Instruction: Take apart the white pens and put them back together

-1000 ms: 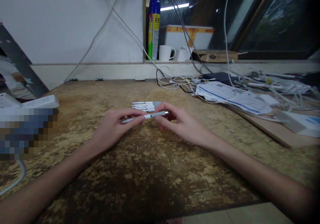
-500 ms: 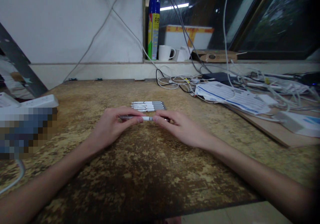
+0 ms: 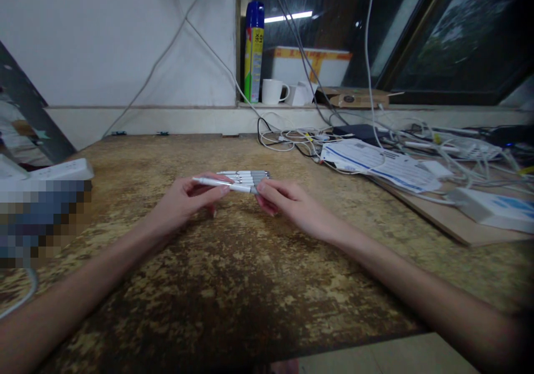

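From the person's seat, with 12 o'clock straight ahead and the pen as the centre of the dial, the pen is held between the 2 hands over the worn, patchy tabletop, lying nearly crosswise, its left end toward 9 o'clock and slightly higher in view than its right. The left hand, at 8 o'clock, grasps the pen's left part between thumb and fingers. The right hand, at 4 o'clock, pinches the pen's right end in its fingertips, which hide the tip. Just beyond, toward 12 o'clock, a row of white-and-grey pens lies side by side on the tabletop, partly covered by the hands; their count cannot be told. Farther off, near 12 o'clock, a spray can with a blue cap stands upright on the window ledge, with a white mug beside it at 1 o'clock. Tangled cables lie at 2 o'clock, close to a printed sheet near 3 o'clock. A white power strip sits well apart at 9 o'clock.
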Available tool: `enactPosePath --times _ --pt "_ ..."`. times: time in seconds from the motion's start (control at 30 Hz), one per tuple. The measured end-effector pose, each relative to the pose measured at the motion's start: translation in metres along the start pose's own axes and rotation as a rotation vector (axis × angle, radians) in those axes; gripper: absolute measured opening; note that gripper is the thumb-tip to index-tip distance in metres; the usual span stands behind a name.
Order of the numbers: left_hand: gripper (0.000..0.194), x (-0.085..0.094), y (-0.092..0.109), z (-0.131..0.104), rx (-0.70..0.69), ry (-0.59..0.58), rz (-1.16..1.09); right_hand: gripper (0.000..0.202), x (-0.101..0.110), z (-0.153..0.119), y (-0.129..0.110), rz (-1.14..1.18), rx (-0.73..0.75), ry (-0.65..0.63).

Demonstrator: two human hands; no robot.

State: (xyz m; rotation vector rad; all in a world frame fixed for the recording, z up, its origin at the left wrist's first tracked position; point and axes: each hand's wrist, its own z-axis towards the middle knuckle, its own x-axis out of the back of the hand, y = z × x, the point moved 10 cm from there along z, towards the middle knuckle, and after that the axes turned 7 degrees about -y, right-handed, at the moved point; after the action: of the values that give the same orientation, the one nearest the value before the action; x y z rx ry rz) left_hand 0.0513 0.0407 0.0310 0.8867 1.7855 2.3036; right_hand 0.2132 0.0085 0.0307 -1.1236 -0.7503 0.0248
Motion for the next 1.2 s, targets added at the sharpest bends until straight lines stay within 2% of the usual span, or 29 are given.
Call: enactPosePath --times 0.1,0.17,0.3,0.43,0.5,0.63,0.83,0.93,1.03,1.2 --pt "0.029 -0.008 0.000 0.001 -0.020 -0.008 -0.215 0.035 -0.007 0.000 -0.003 -0.004 0.029 -0.031" --pt "0.025 -0.013 -0.001 0.001 -0.005 -0.036 -0.266 0.026 -0.002 0.000 -0.004 0.019 0.036 0.022" --pt "0.030 -0.028 -0.002 0.000 0.015 -0.166 -0.226 0.024 0.010 -0.001 -0.004 0.151 0.052 0.148" --pt "0.034 -0.040 0.000 -0.003 0.010 -0.254 -0.119 0.022 0.003 0.004 -0.011 0.281 0.119 0.110" --pt "0.037 -0.044 0.002 -0.004 0.008 -0.277 -0.073 0.022 0.003 0.006 -0.010 0.295 0.104 0.131" --pt "0.035 -0.040 0.002 -0.004 0.021 -0.243 -0.045 0.024 0.028 -0.001 0.005 0.428 0.055 0.350" --pt "0.035 -0.027 -0.003 0.000 0.006 -0.186 -0.018 0.007 0.077 -0.018 0.015 0.835 0.163 0.615" --pt "0.034 -0.024 -0.006 0.001 0.020 -0.166 0.008 0.020 0.082 -0.018 0.016 1.060 0.176 0.591" --pt "0.033 -0.022 -0.007 0.002 0.023 -0.154 0.041 0.027 0.074 -0.014 0.013 1.275 0.198 0.508" --pt "0.033 -0.012 -0.007 0.002 0.013 -0.119 0.112 0.027 0.062 -0.011 0.011 1.417 0.190 0.439"
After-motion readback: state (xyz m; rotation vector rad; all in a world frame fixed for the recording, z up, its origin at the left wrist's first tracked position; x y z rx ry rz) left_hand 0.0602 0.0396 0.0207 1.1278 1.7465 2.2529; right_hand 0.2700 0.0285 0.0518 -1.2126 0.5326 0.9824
